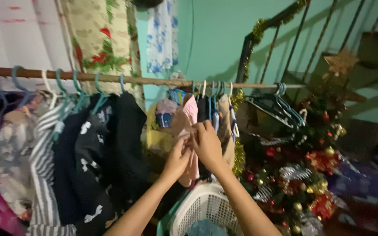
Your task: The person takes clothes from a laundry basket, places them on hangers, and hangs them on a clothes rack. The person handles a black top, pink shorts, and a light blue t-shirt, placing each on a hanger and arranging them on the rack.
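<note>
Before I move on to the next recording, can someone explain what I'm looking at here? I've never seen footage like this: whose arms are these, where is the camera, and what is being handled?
There is no machine here. One camera sits on a person's head and looks down and forward, so the two bare arms that reach in from the bottom are that person's own. The left hand and the right hand are both on a pink garment that hangs with other small clothes from a wooden rail. Left of it hang darker clothes on teal hangers, among them a grey striped garment. Under the arms stands a white laundry basket with cloth in it. At right are a bunch of empty hangers and a decorated Christmas tree.
</note>
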